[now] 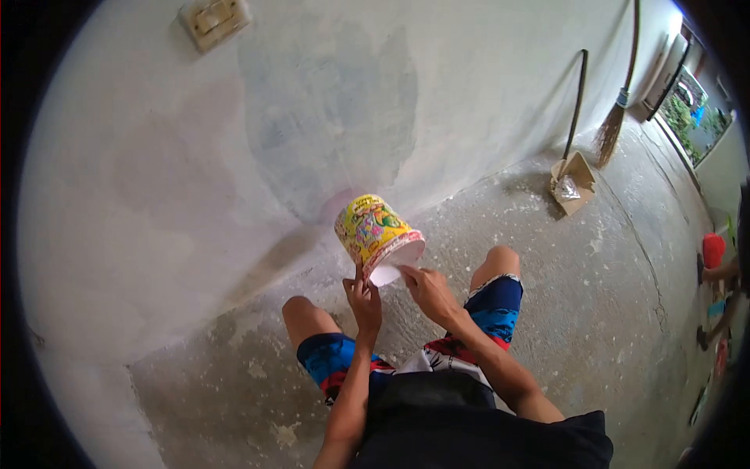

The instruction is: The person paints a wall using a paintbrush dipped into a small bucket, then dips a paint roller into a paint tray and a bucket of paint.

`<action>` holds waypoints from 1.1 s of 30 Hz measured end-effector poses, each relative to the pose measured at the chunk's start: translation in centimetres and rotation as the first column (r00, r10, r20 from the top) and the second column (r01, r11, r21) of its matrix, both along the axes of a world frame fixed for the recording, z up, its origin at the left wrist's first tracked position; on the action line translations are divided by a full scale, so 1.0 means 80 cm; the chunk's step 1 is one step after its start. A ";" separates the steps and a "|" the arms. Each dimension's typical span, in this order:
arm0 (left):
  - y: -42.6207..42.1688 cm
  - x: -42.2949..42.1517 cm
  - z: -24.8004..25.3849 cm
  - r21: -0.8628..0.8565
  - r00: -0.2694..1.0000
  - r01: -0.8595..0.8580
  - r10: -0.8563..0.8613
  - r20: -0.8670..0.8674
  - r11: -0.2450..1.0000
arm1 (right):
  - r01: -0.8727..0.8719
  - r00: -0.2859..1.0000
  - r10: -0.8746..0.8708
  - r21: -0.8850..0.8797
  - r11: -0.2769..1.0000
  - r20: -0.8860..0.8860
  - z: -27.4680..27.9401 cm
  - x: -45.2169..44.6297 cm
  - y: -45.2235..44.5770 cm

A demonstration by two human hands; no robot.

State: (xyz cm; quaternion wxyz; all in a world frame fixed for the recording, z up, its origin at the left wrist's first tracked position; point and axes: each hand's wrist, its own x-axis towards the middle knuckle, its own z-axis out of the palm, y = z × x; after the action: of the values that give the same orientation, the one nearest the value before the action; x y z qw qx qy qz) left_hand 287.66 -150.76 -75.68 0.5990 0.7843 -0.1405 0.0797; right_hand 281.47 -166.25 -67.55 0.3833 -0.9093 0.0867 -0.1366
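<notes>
A yellow bucket [369, 227] with colourful printed pictures and a white inside is tilted in front of my knees, its opening towards me. My left hand [363, 303] grips it at the lower left of its rim, the fingers partly behind the wall. At the mouth of the bucket is my right hand [430, 293], its fingers curled closed and pointing inside. A pale shape shows by these fingertips, but I cannot make out what they hold.
The patchy painted wall [328, 102] rises ahead, bearing a switch plate [215, 22]. A dustpan [573, 186] with crumpled wrapping and a broom [611, 134] stand along it. Another person's limbs [723, 271] and a red object [712, 250] appear at the right edge.
</notes>
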 end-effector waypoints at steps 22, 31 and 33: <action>0.015 -0.053 -0.170 -0.533 0.488 -0.382 -0.325 -0.810 0.755 | 0.344 0.766 -0.387 0.180 0.921 0.514 0.196 0.046 -0.262; 0.014 -0.065 -0.143 -0.486 0.522 -0.206 -0.325 -0.789 0.849 | 0.122 0.978 -0.098 -0.124 0.985 0.183 -0.019 0.043 -0.250; 0.008 -0.065 -0.132 -0.421 0.528 -0.216 -0.257 -0.809 0.881 | 0.051 0.998 -0.046 -0.147 0.988 0.038 -0.034 0.037 -0.249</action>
State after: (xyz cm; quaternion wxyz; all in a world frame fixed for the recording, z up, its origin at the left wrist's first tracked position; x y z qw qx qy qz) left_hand 282.49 -150.09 -86.23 0.7631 0.5495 0.1826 -0.2871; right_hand 284.43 -186.16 -70.29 0.3130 -0.9303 0.0916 -0.1677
